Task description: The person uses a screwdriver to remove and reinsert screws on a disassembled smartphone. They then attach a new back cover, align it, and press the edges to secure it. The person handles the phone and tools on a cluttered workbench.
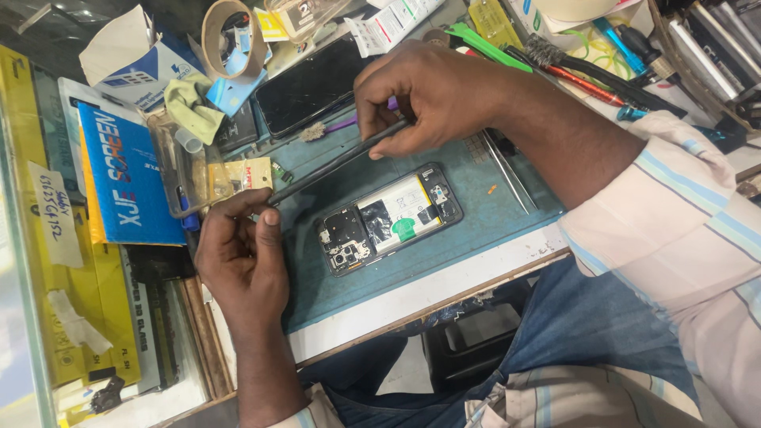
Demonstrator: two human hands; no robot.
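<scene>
In the head view, the left hand (242, 257) and right hand (432, 95) each pinch shut on one end of a thin dark frame strip (337, 162), held above the opened phone (390, 219) on the blue mat (476, 190). Uneven pulling would probably bend or snap the strip, or drop it onto the phone's exposed parts.

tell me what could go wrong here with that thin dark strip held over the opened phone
The strip is thin and spans between the left hand and right hand; pulled or twisted, it might bend or snap. The opened phone lies bare below, so a slip could strike its exposed parts.
</scene>
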